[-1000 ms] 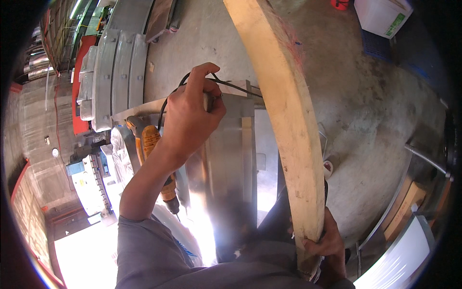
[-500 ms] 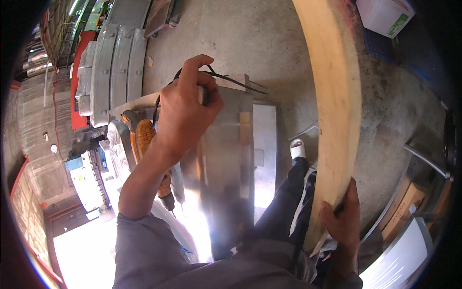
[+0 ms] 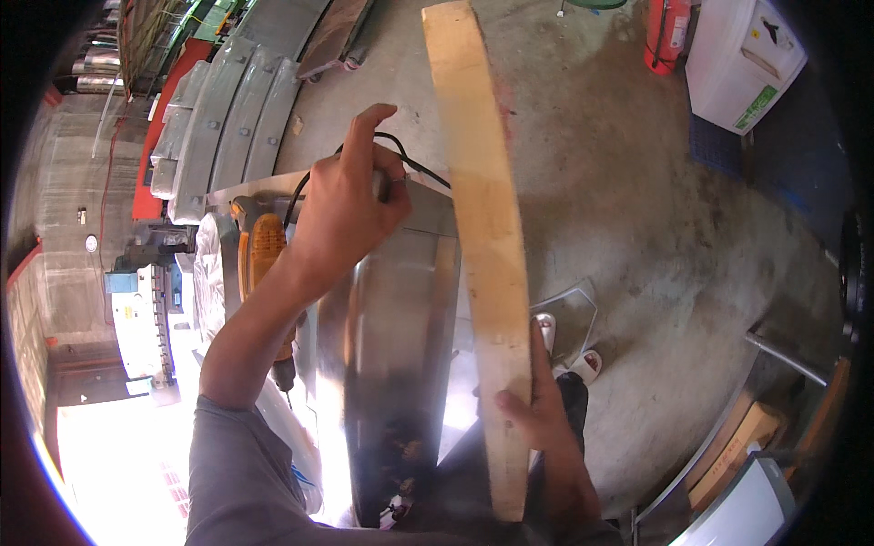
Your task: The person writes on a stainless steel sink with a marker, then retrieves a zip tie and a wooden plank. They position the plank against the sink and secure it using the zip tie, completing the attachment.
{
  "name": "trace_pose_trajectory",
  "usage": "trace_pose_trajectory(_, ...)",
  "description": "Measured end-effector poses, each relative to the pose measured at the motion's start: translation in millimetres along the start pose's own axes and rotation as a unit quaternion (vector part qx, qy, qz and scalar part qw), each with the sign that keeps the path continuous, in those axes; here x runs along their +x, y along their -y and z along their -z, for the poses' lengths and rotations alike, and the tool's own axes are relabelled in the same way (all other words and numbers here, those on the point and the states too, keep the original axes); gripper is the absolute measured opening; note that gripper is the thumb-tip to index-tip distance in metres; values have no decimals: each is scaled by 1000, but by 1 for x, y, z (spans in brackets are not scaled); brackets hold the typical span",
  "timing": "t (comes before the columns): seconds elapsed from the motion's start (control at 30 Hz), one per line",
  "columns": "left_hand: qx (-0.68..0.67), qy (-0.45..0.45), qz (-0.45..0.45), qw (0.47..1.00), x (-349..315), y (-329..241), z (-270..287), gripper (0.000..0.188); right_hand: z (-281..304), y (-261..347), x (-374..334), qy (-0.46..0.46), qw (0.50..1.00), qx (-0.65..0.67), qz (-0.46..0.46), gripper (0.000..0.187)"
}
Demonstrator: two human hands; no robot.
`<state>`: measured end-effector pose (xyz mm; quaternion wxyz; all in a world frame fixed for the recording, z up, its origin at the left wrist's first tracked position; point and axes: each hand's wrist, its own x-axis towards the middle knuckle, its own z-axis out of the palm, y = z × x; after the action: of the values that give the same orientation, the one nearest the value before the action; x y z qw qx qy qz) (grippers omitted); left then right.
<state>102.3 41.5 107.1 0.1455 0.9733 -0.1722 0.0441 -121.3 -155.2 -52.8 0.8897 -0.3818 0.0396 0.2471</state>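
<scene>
My right hand (image 3: 537,414) grips a long pale wooden board (image 3: 487,218) near its lower end, thumb on the broad face. The board stands up away from me, beside and partly over the right edge of a shiny sheet-metal piece (image 3: 387,318). Over the far part of that metal is my left hand (image 3: 350,205), index finger raised and the other fingers curled round something small and dark that I cannot make out. A black cable (image 3: 421,167) runs behind this hand. Left of my left forearm lies a yellow-and-black power drill (image 3: 264,259), partly hidden by the arm.
Plastic-wrapped metal panels (image 3: 223,132) are at the far left. A red fire extinguisher (image 3: 666,36) and a white bin (image 3: 742,68) stand at the far right. On the floor lies a bent thin metal frame (image 3: 583,305) by my feet. Boards and a cardboard-coloured box (image 3: 733,455) are at lower right.
The board has swung left in my right hand, from over the floor to the metal's right edge, and its far end now shows. My left hand stays nearly in place.
</scene>
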Motion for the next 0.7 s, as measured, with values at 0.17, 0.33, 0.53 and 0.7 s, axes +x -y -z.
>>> trace_pose_trajectory(0.17, -16, 8, 28, 999, -1, -4, 2, 77, -21, -26, 0, 3, 999, 42, 11, 103)
trace_pose_trajectory(0.33, -33, 15, 29, 999, -1, -6, 4, 81, -36, -33, 1, -7, 999, -18, 29, 102)
trace_pose_trajectory(0.53, -33, 16, 23, 999, -2, -3, 2, 85, -38, -40, 0, 7, 1000, -15, -12, 102)
trace_pose_trajectory(0.7, -29, 10, 10, 999, -2, -4, 4, 86, -37, -47, 3, -6, 998, -25, 52, 102)
